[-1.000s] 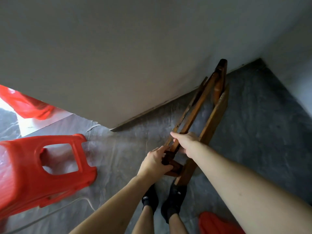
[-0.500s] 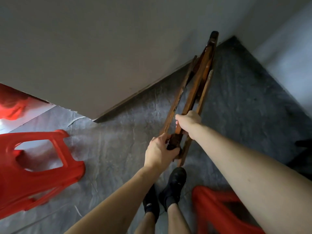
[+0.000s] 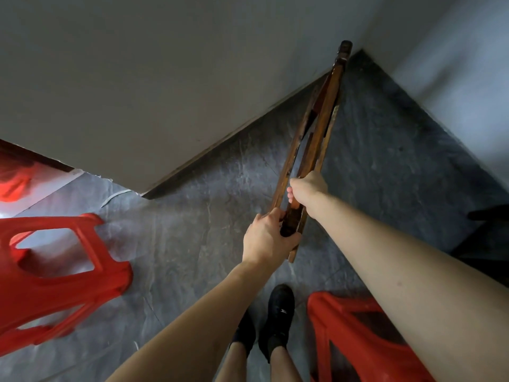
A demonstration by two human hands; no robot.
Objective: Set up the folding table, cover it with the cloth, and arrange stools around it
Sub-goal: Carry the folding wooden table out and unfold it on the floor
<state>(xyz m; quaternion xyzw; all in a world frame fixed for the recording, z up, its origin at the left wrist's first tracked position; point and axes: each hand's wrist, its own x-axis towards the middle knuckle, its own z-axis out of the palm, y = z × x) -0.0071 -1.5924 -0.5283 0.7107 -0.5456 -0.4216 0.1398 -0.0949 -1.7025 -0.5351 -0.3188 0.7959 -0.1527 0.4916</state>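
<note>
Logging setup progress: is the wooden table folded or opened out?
Folded. The wooden table is a flat bundle of slats lying close together, gripped by the left hand and right hand.

Floor (image 3: pixel 220 230): dark grey, marbled, meeting pale walls at a far corner | Left stool (image 3: pixel 55 277): red plastic, lying tipped on the floor at the left edge | Right stool (image 3: pixel 358 340): red, sitting bottom right, partly hidden by an arm | Feet (image 3: pixel 278 315): in black shoes, standing between the stools
</note>
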